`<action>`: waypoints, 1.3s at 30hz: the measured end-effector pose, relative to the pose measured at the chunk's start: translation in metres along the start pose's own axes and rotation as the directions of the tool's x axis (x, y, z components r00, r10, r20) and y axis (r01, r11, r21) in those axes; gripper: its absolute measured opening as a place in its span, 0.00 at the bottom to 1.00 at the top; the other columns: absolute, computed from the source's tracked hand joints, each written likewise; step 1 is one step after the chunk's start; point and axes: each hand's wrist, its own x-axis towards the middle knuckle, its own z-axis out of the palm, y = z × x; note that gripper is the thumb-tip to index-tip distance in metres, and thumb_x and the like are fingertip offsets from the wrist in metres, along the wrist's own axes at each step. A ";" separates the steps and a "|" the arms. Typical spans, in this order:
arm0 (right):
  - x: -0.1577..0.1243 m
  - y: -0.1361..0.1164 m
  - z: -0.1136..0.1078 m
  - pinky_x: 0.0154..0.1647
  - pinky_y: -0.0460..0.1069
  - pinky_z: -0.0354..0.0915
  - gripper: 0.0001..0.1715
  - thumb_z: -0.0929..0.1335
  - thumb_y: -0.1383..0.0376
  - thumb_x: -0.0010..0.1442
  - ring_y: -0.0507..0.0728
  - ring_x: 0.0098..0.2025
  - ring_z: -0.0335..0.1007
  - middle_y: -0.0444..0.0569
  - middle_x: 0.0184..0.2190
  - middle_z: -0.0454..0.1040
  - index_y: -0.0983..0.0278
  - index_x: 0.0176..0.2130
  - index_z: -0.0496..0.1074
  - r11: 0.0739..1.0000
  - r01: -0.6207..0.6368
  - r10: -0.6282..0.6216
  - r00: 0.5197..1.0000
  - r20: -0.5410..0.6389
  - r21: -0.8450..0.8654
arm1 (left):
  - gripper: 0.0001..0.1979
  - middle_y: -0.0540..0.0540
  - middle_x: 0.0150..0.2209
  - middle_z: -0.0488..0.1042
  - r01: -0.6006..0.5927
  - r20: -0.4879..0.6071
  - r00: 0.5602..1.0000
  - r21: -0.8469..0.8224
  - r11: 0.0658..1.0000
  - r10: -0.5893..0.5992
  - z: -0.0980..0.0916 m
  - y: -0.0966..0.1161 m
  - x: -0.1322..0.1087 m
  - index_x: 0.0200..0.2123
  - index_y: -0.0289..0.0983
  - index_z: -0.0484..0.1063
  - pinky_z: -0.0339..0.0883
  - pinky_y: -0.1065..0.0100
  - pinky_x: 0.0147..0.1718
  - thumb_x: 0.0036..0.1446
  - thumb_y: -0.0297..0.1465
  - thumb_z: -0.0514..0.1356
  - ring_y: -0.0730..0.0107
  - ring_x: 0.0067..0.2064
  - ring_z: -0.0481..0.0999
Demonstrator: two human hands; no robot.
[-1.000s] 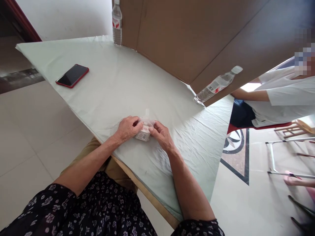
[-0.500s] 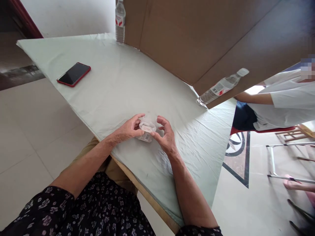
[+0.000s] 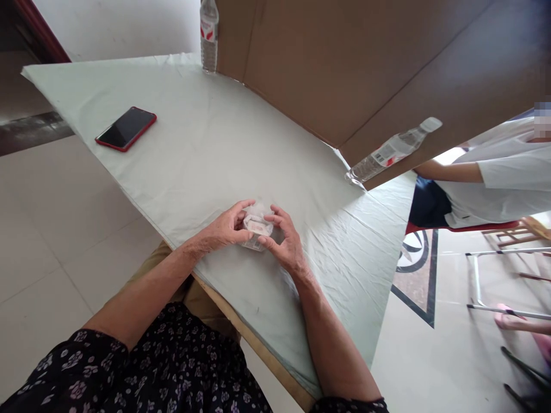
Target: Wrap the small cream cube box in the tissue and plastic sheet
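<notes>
At the lower centre of the frame, we see a small pale box point(image 3: 258, 229) in crinkled clear plastic film point(image 3: 260, 210), on the tabletop point(image 3: 193, 155) covered with pale green cloth. Our left grip point(image 3: 221, 227) curves around the box's left side and our right grip point(image 3: 287, 244) around its right, thumbs at its near edge; we cannot tell whether either is closed firmly on it. At the upper left we have a black-screened phone in a red case point(image 3: 126, 129). One clear plastic bottle point(image 3: 209, 41) at upper centre-left and another clear plastic bottle point(image 3: 390, 154) at right stand beside a tall brown cardboard panel point(image 3: 327, 69).
</notes>
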 end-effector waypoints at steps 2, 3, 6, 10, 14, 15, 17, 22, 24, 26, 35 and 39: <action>0.000 0.001 0.002 0.66 0.65 0.59 0.33 0.73 0.43 0.55 0.67 0.70 0.57 0.57 0.67 0.62 0.57 0.52 0.71 1.000 -0.013 0.013 1.000 0.016 0.013 | 0.47 0.37 0.52 0.74 0.000 -0.005 1.000 0.012 1.000 0.000 0.000 0.000 -0.001 0.70 0.35 0.51 0.70 0.62 0.48 0.49 0.32 0.67 0.56 0.52 0.76; 0.000 0.002 0.003 0.66 0.65 0.59 0.33 0.73 0.43 0.55 0.67 0.70 0.56 0.57 0.67 0.62 0.57 0.53 0.71 0.999 -0.021 0.020 1.000 0.020 0.024 | 0.47 0.37 0.52 0.74 0.000 -0.007 1.000 0.019 1.000 0.000 0.000 0.000 -0.001 0.70 0.35 0.51 0.70 0.61 0.48 0.49 0.32 0.67 0.56 0.52 0.76; 0.000 0.001 0.003 0.66 0.66 0.57 0.35 0.74 0.42 0.54 0.67 0.70 0.55 0.58 0.68 0.61 0.56 0.54 0.70 0.998 -0.041 0.039 0.998 0.038 0.053 | 0.45 0.37 0.53 0.74 -0.003 0.001 1.000 0.022 1.000 0.003 -0.001 -0.002 -0.001 0.70 0.37 0.52 0.70 0.61 0.49 0.50 0.32 0.66 0.56 0.53 0.76; 0.002 -0.002 0.001 0.69 0.66 0.53 0.34 0.74 0.43 0.53 0.68 0.71 0.53 0.58 0.69 0.59 0.56 0.53 0.71 0.996 -0.065 0.059 0.994 0.094 0.060 | 0.45 0.37 0.54 0.74 -0.009 0.015 1.000 0.009 1.000 0.009 -0.002 -0.005 -0.001 0.70 0.38 0.51 0.70 0.62 0.49 0.51 0.31 0.66 0.56 0.53 0.76; 0.005 -0.007 0.000 0.69 0.64 0.54 0.30 0.74 0.42 0.53 0.67 0.72 0.52 0.57 0.67 0.62 0.57 0.47 0.73 0.990 -0.088 0.072 0.987 0.142 0.113 | 0.47 0.37 0.55 0.74 0.004 0.024 1.000 0.011 1.000 -0.004 -0.002 -0.005 0.000 0.71 0.39 0.52 0.70 0.61 0.48 0.49 0.31 0.67 0.55 0.53 0.76; 0.006 -0.007 0.000 0.68 0.64 0.54 0.29 0.74 0.42 0.52 0.67 0.72 0.51 0.56 0.66 0.64 0.57 0.45 0.73 0.988 -0.091 0.072 0.987 0.144 0.128 | 0.48 0.37 0.55 0.74 0.009 0.026 1.000 0.012 1.000 -0.009 -0.002 -0.004 0.000 0.71 0.39 0.52 0.70 0.61 0.48 0.48 0.31 0.67 0.54 0.54 0.76; 0.006 -0.006 0.001 0.68 0.64 0.55 0.29 0.75 0.42 0.52 0.68 0.72 0.52 0.56 0.65 0.65 0.58 0.44 0.73 0.984 -0.093 0.072 0.988 0.134 0.153 | 0.48 0.37 0.56 0.73 0.017 0.020 1.000 0.015 1.000 -0.017 -0.002 -0.004 0.000 0.71 0.38 0.52 0.70 0.60 0.49 0.48 0.32 0.67 0.53 0.54 0.76; 0.005 0.000 0.002 0.60 0.62 0.66 0.45 0.75 0.42 0.51 0.64 0.59 0.71 0.57 0.65 0.64 0.54 0.60 0.63 0.926 -0.150 0.135 0.989 0.068 0.347 | 0.45 0.35 0.58 0.73 0.002 0.007 1.000 0.019 1.000 -0.002 -0.001 -0.004 0.002 0.70 0.37 0.52 0.70 0.60 0.50 0.51 0.33 0.66 0.53 0.56 0.75; 0.004 0.001 0.005 0.57 0.60 0.69 0.51 0.76 0.42 0.50 0.63 0.55 0.73 0.58 0.61 0.67 0.55 0.64 0.58 0.902 -0.175 0.161 0.985 0.069 0.395 | 0.43 0.35 0.58 0.73 0.006 -0.012 1.000 0.040 0.999 -0.005 0.000 -0.004 0.002 0.70 0.37 0.54 0.70 0.60 0.49 0.52 0.34 0.64 0.53 0.56 0.75; 0.004 0.000 0.008 0.55 0.59 0.70 0.51 0.76 0.43 0.50 0.62 0.54 0.74 0.56 0.55 0.72 0.57 0.64 0.59 0.901 -0.190 0.184 0.982 0.054 0.390 | 0.42 0.36 0.56 0.74 0.018 -0.051 0.999 0.077 0.997 -0.014 0.002 -0.003 0.002 0.69 0.36 0.55 0.71 0.61 0.47 0.52 0.34 0.63 0.54 0.54 0.76; 0.008 -0.005 0.014 0.50 0.57 0.71 0.40 0.74 0.44 0.53 0.60 0.46 0.76 0.52 0.45 0.78 0.59 0.58 0.67 0.859 -0.274 0.318 0.948 -0.030 0.433 | 0.40 0.38 0.50 0.77 0.020 -0.125 0.992 0.188 0.982 0.004 0.005 0.000 0.005 0.67 0.31 0.57 0.70 0.66 0.40 0.52 0.34 0.62 0.61 0.45 0.78; 0.022 -0.003 0.013 0.51 0.57 0.70 0.34 0.74 0.47 0.55 0.60 0.46 0.76 0.53 0.46 0.79 0.60 0.55 0.70 0.860 -0.229 0.291 0.954 -0.068 0.456 | 0.40 0.37 0.51 0.76 0.029 -0.108 0.994 0.219 0.975 -0.006 0.004 0.001 0.005 0.67 0.31 0.57 0.70 0.66 0.40 0.52 0.34 0.62 0.61 0.45 0.78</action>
